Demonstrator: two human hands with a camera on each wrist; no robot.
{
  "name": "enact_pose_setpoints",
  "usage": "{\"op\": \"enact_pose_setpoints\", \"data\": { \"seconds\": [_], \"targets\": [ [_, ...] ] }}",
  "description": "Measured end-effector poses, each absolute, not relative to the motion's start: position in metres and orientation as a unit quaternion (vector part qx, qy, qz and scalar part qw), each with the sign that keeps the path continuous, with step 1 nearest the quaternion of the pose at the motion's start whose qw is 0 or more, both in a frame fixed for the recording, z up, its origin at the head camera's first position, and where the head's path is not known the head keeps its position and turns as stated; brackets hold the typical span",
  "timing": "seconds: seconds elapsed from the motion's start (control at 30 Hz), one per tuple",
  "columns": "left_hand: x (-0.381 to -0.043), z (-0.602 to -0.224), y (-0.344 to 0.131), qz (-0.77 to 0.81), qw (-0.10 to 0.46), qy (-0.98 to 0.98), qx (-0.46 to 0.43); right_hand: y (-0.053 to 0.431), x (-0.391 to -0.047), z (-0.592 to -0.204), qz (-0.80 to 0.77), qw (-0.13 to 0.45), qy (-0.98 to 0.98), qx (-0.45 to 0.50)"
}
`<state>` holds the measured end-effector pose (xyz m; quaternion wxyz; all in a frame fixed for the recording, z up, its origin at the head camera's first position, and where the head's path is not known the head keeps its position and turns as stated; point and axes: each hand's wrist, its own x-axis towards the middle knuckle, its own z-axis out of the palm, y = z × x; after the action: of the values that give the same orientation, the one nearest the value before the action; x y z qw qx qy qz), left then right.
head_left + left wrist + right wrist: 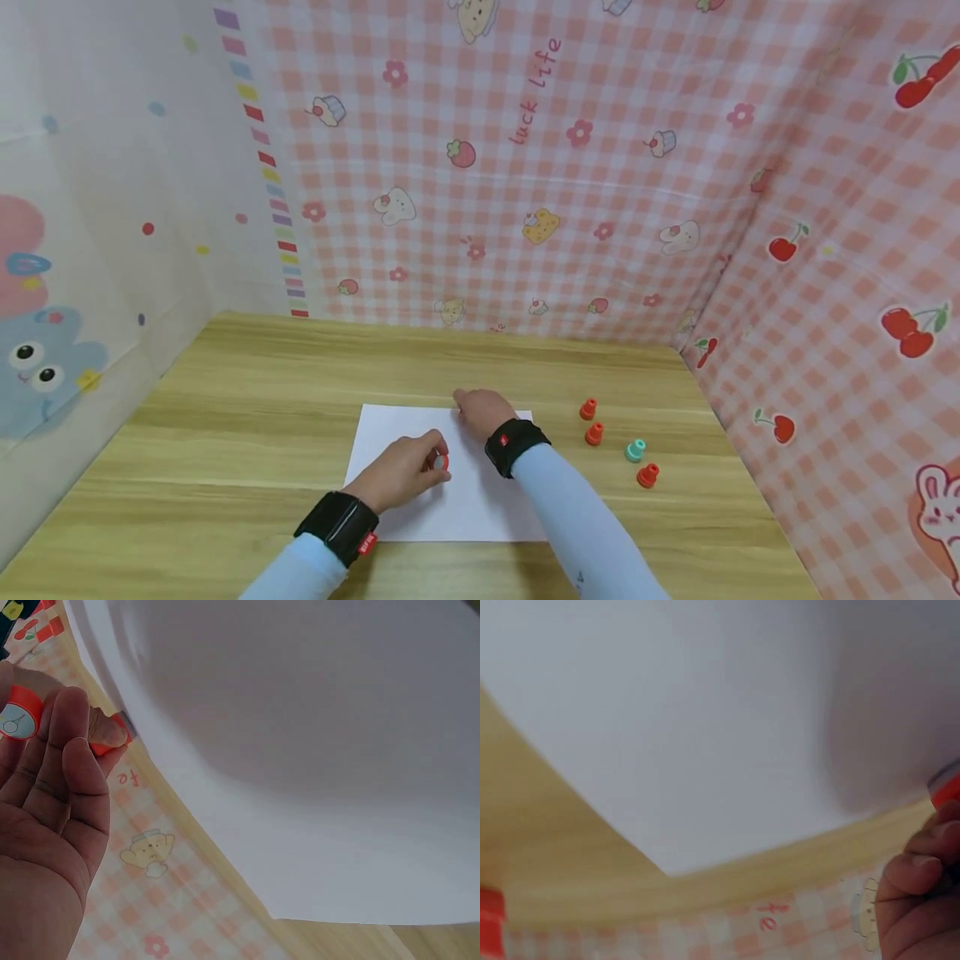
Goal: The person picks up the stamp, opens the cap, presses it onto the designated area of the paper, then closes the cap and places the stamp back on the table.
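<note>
A white sheet of paper [472, 512] lies on the wooden table. Above its left half my left hand [405, 471] pinches a small red cap [442, 462]; the left wrist view shows a pale blue disc with a line drawing on the cap [20, 718]. My right hand [486, 412] is at the paper's far edge, with fingers bent round a red toy stamp [946, 792]. The stamp's grey end is against the paper or very close to it; the right hand hides most of the stamp in the head view.
Right of the paper stand several small stamps: a red stamp [588, 409], another red stamp [594, 434], a teal stamp [635, 451] and a nearer red stamp [648, 476]. Patterned cloth [495, 250] hangs behind the table [225, 433] and along both sides.
</note>
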<state>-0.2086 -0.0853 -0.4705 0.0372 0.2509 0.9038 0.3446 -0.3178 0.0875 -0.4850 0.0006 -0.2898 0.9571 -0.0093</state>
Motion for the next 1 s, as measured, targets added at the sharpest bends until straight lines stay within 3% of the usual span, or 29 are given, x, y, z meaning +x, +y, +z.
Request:
{"op": "enact_pose_setpoints", "data": {
  "seconds": [0.17,0.47,1.0],
  "targets": [
    [-0.209,-0.47,-0.085,0.347,0.045,0.904,0.247,0.086,-0.317,-0.482,0.002,0.008,0.957,-0.291],
    [-0.208,-0.472,-0.085,0.345,0.043,0.904,0.249,0.089,-0.315,-0.493,-0.04,-0.027,0.955,-0.293],
    [-0.212,-0.474,-0.087,0.342,0.037,0.907,0.243,0.089,-0.318,-0.484,-0.015,0.01,0.957,-0.289]
  ]
}}
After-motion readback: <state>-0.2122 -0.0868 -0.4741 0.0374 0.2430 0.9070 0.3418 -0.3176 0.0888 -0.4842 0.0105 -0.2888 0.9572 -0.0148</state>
